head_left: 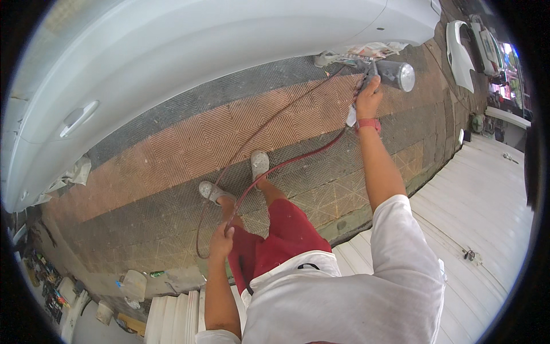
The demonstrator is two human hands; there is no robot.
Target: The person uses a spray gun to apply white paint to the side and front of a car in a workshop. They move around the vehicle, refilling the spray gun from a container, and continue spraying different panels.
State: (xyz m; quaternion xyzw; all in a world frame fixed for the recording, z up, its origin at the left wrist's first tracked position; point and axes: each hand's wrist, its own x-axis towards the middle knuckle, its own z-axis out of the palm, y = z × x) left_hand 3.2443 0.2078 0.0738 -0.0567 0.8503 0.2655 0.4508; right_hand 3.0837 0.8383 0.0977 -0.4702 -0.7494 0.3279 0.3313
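Observation:
My right hand (368,98) is closed round the grip of a spray gun (366,74), held out at arm's length close to the car's lower side. A grey cup with a pale round end (396,75) sticks out sideways from the gun. From the grip a red air hose (298,156) sags back toward me, and my left hand (222,239) is closed on it beside my left thigh. The hose then loops down to the floor and runs off under the car. A white car body (229,40) with a door handle (79,118) fills the upper left.
Patterned paving (275,114) in grey and reddish bands lies under my feet. Crumpled masking paper (361,54) hangs below the car. White ribbed shutters (481,189) stand behind me at the right. Loose car panels (459,54) are farther right; a plastic container (134,285) is at the lower left.

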